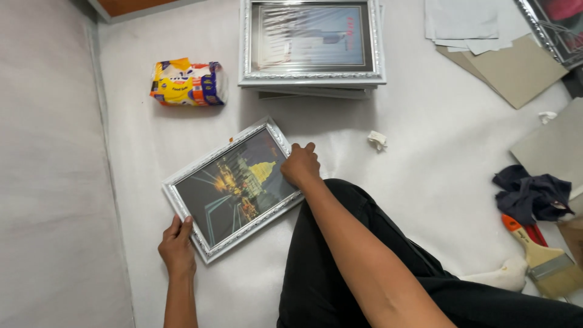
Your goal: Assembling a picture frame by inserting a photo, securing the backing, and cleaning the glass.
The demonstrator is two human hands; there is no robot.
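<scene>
frame (234, 188): flat on floor sheet, glazed
left hand (177, 246): fingers curled over the lower corner
right hand (300, 165): fist pressed on right edge, possibly clutching something
risk: fist pressure may crack or smear the glass

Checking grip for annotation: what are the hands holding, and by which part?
Silver picture frame, flat on the floor: left hand grips its near corner, right hand presses its right edge.

Top-right frame (555, 27) cut by the edge, lower frames (313, 93) hidden under the stack, paintbrush (542, 258) bristles cropped — partly.
</scene>
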